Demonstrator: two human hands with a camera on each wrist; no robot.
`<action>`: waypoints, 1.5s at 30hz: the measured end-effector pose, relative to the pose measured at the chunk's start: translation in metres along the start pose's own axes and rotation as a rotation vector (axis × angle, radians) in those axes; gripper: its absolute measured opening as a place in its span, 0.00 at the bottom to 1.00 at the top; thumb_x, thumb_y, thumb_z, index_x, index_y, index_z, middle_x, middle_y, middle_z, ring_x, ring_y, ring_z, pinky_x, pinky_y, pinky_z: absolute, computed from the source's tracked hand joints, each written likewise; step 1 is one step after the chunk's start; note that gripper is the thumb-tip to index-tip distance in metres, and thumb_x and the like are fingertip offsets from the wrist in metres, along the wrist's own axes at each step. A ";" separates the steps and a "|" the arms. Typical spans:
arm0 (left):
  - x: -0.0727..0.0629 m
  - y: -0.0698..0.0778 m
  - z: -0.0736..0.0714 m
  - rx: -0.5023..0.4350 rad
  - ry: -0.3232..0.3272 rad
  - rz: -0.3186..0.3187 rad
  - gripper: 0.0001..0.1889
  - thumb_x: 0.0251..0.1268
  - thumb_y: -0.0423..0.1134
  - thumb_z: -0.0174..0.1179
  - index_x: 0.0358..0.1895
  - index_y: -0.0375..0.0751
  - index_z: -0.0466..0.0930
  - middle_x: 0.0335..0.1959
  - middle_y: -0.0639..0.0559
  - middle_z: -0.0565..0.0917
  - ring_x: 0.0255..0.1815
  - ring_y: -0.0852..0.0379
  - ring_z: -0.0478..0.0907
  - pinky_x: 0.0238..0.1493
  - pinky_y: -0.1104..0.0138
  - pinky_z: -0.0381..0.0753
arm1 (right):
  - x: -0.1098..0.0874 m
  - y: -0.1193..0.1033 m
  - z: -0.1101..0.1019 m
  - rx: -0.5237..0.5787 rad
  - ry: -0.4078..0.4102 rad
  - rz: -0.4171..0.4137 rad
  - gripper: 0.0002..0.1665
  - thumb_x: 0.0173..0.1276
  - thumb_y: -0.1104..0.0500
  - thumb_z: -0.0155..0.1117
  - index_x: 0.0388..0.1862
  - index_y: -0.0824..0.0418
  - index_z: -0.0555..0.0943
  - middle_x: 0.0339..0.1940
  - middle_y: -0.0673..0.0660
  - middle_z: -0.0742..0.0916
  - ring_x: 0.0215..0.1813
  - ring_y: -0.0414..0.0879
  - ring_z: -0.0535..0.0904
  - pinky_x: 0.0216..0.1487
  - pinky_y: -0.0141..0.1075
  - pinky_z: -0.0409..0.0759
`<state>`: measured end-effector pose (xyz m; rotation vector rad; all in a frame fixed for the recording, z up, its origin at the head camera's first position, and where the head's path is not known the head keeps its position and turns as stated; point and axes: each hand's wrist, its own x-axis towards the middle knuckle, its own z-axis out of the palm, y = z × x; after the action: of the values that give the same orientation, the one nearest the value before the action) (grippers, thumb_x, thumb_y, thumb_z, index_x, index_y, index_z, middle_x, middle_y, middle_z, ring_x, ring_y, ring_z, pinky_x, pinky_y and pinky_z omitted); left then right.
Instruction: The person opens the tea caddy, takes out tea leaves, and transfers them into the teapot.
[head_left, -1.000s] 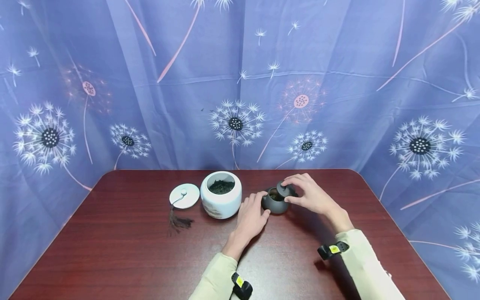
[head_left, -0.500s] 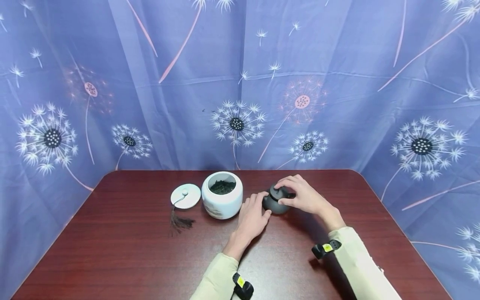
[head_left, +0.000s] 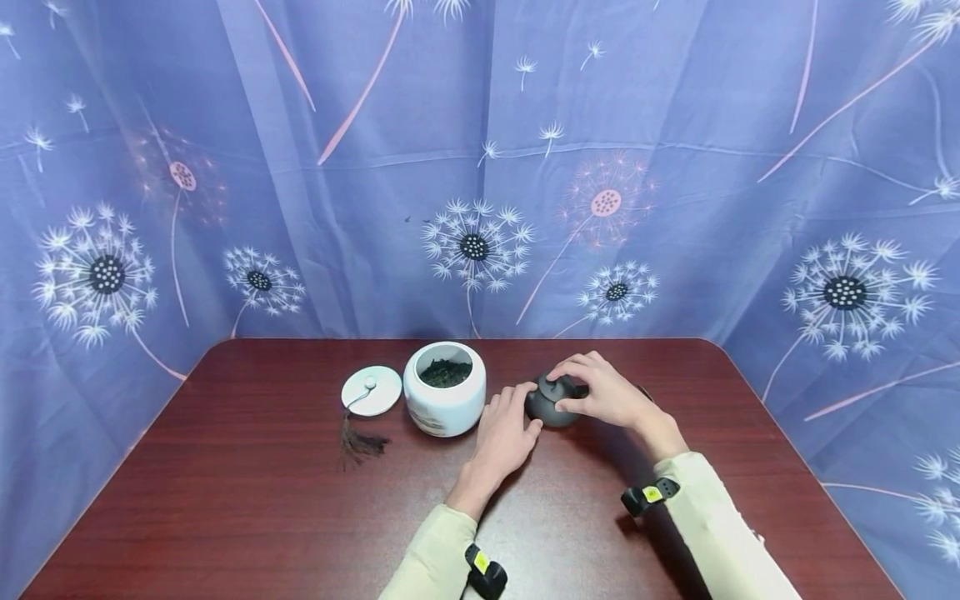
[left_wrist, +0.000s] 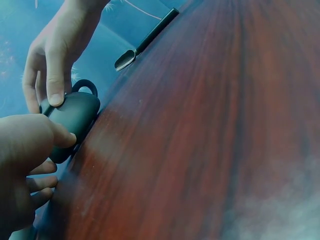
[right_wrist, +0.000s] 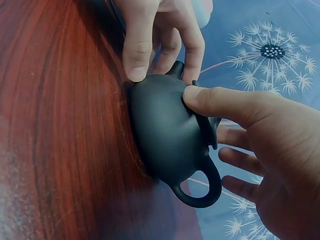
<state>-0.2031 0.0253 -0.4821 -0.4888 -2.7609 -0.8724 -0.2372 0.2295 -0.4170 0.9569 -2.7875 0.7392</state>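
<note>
A small dark teapot (head_left: 550,412) stands on the table, its ring handle (right_wrist: 202,192) on the right side. My left hand (head_left: 502,432) holds the pot's body from the spout side, thumb on the near wall and fingers beyond. My right hand (head_left: 611,398) grips the dark lid (head_left: 553,389) at the pot's mouth, with the thumb at its near edge. In the right wrist view the lid (right_wrist: 209,131) looks slightly askew on the opening; whether it is fully seated cannot be told. The right fingers partly hide it in the head view.
Left of the teapot stands a white jar (head_left: 444,408) with dark leaves inside. Beside it lies a white lid (head_left: 372,392) with a dark tassel (head_left: 363,442). A dark scoop (left_wrist: 150,37) lies on the table beyond the right hand. A patterned curtain (head_left: 375,208) hangs behind the table.
The right hand has brought the lid left and down from a tilted hold over the pot's right side onto its mouth, covering the opening. The left hand stays on the pot.
</note>
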 end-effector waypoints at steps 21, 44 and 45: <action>0.000 0.007 -0.009 -0.057 -0.020 0.017 0.27 0.66 0.47 0.63 0.66 0.48 0.70 0.60 0.47 0.76 0.56 0.47 0.74 0.56 0.57 0.74 | -0.007 -0.002 0.003 0.069 0.058 0.011 0.21 0.63 0.55 0.73 0.55 0.56 0.83 0.58 0.58 0.82 0.58 0.53 0.70 0.56 0.51 0.73; 0.009 0.011 -0.060 -0.353 0.121 0.177 0.19 0.67 0.39 0.61 0.61 0.45 0.77 0.62 0.51 0.75 0.66 0.52 0.72 0.66 0.58 0.72 | 0.006 -0.037 0.004 0.104 0.217 -0.077 0.14 0.67 0.58 0.68 0.52 0.56 0.83 0.54 0.51 0.84 0.60 0.49 0.73 0.60 0.48 0.72; 0.009 0.011 -0.062 -0.365 0.132 0.189 0.19 0.66 0.38 0.61 0.61 0.44 0.77 0.62 0.51 0.75 0.65 0.52 0.72 0.67 0.58 0.71 | 0.006 -0.039 0.004 0.108 0.218 -0.078 0.14 0.67 0.58 0.68 0.52 0.56 0.83 0.54 0.50 0.84 0.60 0.49 0.74 0.61 0.48 0.72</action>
<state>-0.2017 -0.0002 -0.4236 -0.7101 -2.3948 -1.3126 -0.2187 0.1977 -0.4031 0.9347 -2.5315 0.9298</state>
